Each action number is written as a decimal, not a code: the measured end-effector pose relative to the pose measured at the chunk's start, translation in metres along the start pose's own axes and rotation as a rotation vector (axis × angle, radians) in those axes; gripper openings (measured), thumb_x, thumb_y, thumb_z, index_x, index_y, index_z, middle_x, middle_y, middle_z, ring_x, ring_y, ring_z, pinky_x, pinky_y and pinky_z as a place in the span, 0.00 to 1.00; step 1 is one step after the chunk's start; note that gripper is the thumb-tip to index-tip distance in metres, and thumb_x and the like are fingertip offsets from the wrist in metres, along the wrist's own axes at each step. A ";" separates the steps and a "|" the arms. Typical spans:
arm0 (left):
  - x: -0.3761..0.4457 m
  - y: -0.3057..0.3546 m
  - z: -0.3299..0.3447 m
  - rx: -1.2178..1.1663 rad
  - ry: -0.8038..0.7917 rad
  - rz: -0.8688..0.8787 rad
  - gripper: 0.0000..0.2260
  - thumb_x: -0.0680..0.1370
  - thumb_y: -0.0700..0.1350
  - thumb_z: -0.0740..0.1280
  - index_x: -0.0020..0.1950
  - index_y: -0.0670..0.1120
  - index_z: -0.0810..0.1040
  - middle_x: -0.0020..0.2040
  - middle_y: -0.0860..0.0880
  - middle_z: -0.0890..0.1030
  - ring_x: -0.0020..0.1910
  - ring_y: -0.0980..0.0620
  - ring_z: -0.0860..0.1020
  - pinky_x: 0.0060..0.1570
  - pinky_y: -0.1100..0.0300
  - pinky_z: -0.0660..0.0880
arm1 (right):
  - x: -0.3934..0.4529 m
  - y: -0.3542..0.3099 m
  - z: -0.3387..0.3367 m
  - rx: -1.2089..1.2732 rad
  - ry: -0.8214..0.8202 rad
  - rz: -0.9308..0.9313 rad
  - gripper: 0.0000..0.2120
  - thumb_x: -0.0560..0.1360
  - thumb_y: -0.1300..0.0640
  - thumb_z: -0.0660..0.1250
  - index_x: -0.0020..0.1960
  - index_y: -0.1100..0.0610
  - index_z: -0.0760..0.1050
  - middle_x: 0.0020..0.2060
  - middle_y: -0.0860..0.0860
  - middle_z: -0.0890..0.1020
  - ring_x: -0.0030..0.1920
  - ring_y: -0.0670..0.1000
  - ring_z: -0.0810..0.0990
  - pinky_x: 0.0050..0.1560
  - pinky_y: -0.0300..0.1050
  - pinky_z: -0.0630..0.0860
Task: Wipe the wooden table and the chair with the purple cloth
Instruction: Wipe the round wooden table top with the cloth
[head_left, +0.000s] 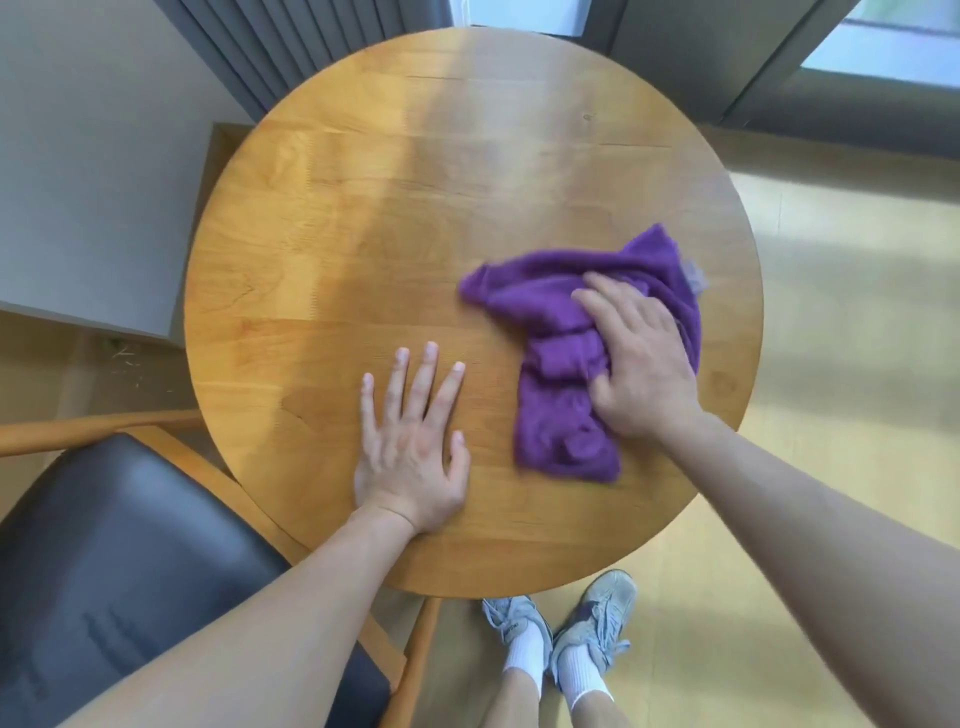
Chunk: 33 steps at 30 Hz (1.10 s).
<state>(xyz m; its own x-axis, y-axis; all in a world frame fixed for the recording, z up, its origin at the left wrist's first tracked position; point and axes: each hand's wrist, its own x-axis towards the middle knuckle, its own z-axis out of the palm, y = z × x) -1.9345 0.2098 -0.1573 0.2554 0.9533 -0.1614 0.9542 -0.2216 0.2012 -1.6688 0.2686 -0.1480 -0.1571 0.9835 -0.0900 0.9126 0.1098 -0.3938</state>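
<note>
Lying rumpled, purple cloth (556, 415) under right hand (641, 369).

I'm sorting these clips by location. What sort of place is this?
Probably a small sitting corner in a home or rented room: a round wooden table, a dark cushioned chair beside it, and grey curtains by a window.
</note>
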 end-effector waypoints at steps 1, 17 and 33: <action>0.000 0.000 0.001 -0.001 0.003 0.004 0.34 0.76 0.53 0.57 0.83 0.50 0.60 0.85 0.46 0.54 0.84 0.42 0.50 0.79 0.36 0.45 | 0.004 -0.015 0.004 0.036 0.094 0.187 0.35 0.67 0.57 0.63 0.75 0.56 0.69 0.78 0.52 0.68 0.77 0.57 0.66 0.75 0.60 0.61; 0.000 0.000 0.003 -0.007 0.010 0.001 0.34 0.75 0.53 0.58 0.83 0.49 0.60 0.85 0.47 0.53 0.84 0.43 0.49 0.79 0.34 0.48 | 0.004 -0.004 0.001 0.067 0.170 0.234 0.33 0.66 0.60 0.60 0.72 0.59 0.72 0.75 0.54 0.71 0.74 0.60 0.69 0.75 0.57 0.62; -0.001 -0.001 0.003 -0.037 0.010 0.012 0.35 0.75 0.53 0.58 0.83 0.49 0.60 0.85 0.47 0.53 0.84 0.43 0.49 0.79 0.35 0.46 | 0.004 -0.008 0.001 0.005 0.065 0.103 0.34 0.68 0.53 0.61 0.74 0.56 0.70 0.76 0.53 0.70 0.75 0.57 0.68 0.74 0.59 0.63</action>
<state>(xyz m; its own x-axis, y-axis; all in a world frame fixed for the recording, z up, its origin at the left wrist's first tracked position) -1.9348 0.2086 -0.1602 0.2647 0.9528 -0.1487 0.9447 -0.2253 0.2382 -1.6768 0.2715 -0.1464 -0.0382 0.9967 -0.0711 0.9207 0.0074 -0.3902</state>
